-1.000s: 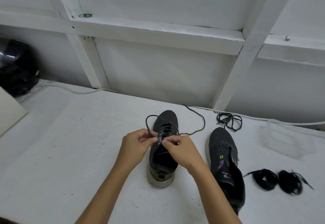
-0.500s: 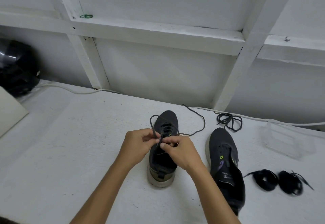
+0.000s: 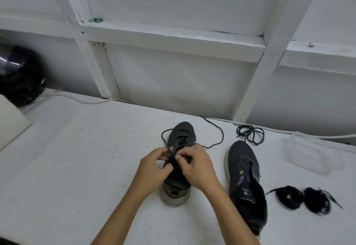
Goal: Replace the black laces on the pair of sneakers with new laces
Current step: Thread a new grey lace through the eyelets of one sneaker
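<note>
left hand [image 3: 152,166]: we see it pinching the lace [image 3: 215,144] over the shoe [image 3: 182,135]
right hand [image 3: 196,165]: pinching the same lace
second shoe [image 3: 243,169]: just right, unlaced
lace bundles [image 3: 302,199]: far right on the table [image 3: 77,158]

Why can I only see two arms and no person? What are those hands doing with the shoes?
The camera sits on the person's head and looks down, so you see only their arms. The left hand and the right hand each pinch a black lace over the left sneaker, which stands on the white table. The right sneaker beside it seems to have no lace. Behind it lies a loose tangled lace. On the right lie two rolled black lace bundles and a clear plastic packet.
</note>
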Demonstrator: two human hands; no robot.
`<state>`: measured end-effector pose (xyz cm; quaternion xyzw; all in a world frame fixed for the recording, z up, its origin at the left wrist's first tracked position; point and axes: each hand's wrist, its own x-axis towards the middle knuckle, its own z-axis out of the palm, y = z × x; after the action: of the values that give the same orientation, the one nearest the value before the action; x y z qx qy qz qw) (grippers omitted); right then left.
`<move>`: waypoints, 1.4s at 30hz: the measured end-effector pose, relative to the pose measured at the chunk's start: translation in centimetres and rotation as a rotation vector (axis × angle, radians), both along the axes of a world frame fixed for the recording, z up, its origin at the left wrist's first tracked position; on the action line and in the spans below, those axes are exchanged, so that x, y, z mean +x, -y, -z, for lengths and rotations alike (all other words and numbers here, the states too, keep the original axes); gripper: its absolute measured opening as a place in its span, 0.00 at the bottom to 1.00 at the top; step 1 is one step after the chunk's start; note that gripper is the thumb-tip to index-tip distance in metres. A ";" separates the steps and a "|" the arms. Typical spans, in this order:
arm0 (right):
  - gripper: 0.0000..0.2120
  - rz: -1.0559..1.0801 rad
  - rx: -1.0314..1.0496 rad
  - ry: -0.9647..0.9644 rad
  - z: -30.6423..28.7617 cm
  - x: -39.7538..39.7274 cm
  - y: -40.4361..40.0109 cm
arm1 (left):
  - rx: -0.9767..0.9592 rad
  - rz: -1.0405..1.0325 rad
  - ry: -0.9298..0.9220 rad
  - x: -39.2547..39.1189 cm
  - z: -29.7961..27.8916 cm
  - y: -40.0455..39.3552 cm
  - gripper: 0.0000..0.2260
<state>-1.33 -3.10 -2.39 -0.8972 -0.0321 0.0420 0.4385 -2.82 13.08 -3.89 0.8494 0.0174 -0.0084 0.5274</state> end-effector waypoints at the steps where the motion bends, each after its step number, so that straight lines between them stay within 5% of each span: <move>1: 0.03 0.007 0.019 0.016 0.0 -0.2 0.0 | -0.002 -0.043 0.006 -0.1 0.1 0.5 0.17; 4: 0.05 0.054 0.185 0.050 -0.5 -0.6 0.7 | -0.046 -0.141 -0.005 -0.2 0.6 1.2 0.15; 8: 0.08 0.247 0.898 -0.229 -2.1 -1.0 1.5 | -0.068 -0.131 -0.024 -0.3 1.0 1.5 0.15; 10: 0.10 0.270 1.056 -0.336 -2.3 -1.0 1.7 | -0.113 -0.131 -0.014 -0.5 1.3 1.6 0.14; 12: 0.10 0.231 0.874 -0.344 -2.2 -1.0 1.7 | -0.134 -0.146 0.010 -0.6 1.6 1.7 0.10; 17: 0.05 -0.066 -0.043 -0.003 -2.6 -0.1 1.4 | -0.144 -0.165 0.018 -0.5 1.8 1.6 0.04; 22: 0.08 -0.229 -0.287 0.083 -2.4 0.5 0.7 | -0.144 -0.177 0.033 -0.5 2.0 1.8 0.06; 24: 0.09 -0.156 -0.019 0.050 -2.7 0.5 0.8 | -0.134 -0.172 0.033 -0.4 2.1 1.6 0.07; 28: 0.13 0.221 1.121 -0.231 -4.5 0.3 1.9 | -0.146 -0.159 -0.002 -0.5 2.1 1.6 0.10; 30: 0.13 0.329 1.311 -0.306 -4.9 0.3 2.3 | -0.166 -0.162 -0.018 -0.5 2.0 1.7 0.11; 32: 0.12 0.330 0.909 -0.243 -4.8 0.3 2.1 | -0.182 -0.167 -0.027 -0.5 1.9 1.8 0.11; 34: 0.11 0.169 0.339 -0.063 -4.4 0.0 2.1 | -0.195 -0.167 -0.031 -0.5 1.8 1.7 0.10; 36: 0.14 -0.046 -0.002 -0.005 -4.2 0.1 2.0 | -0.198 -0.163 -0.034 -0.5 1.7 1.7 0.10; 39: 0.12 -0.185 -0.386 -0.029 -4.0 0.9 1.6 | -0.185 -0.161 -0.041 -0.4 1.8 1.8 0.11; 42: 0.07 -0.245 -0.440 -0.021 -3.7 0.9 1.3 | -0.176 -0.157 -0.041 -0.4 2.0 1.8 0.10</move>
<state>-0.45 -4.44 1.28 -0.9599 -0.1261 0.1103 0.2248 -3.18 11.31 -5.90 0.7955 0.0937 0.0142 0.5985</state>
